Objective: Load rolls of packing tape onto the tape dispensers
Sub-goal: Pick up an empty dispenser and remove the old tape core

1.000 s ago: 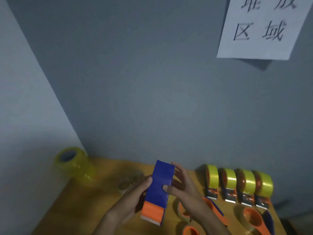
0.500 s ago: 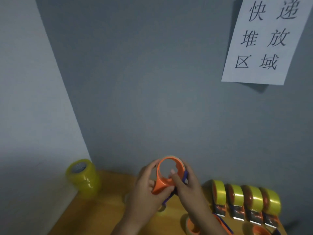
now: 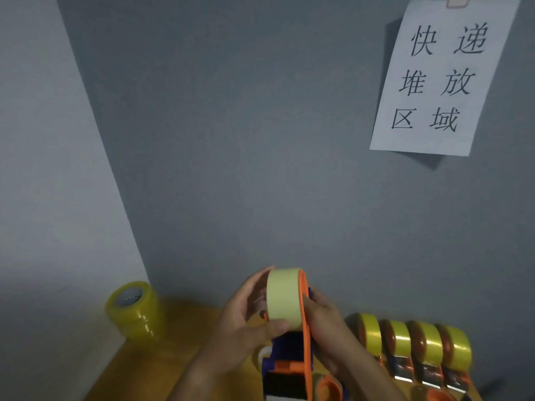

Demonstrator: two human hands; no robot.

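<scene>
At a wooden table, four loaded dispensers stand at 4 o'clock and spare rolls at 8 o'clock. At 6 o'clock, the left hand grips a pale roll against a dispenser the right hand holds. Pushed crooked, the roll could jam on the hub.

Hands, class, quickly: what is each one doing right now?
Left hand: holds the tape roll, thumb on its face.
Right hand: grips the orange and blue dispenser from the other side.
</scene>
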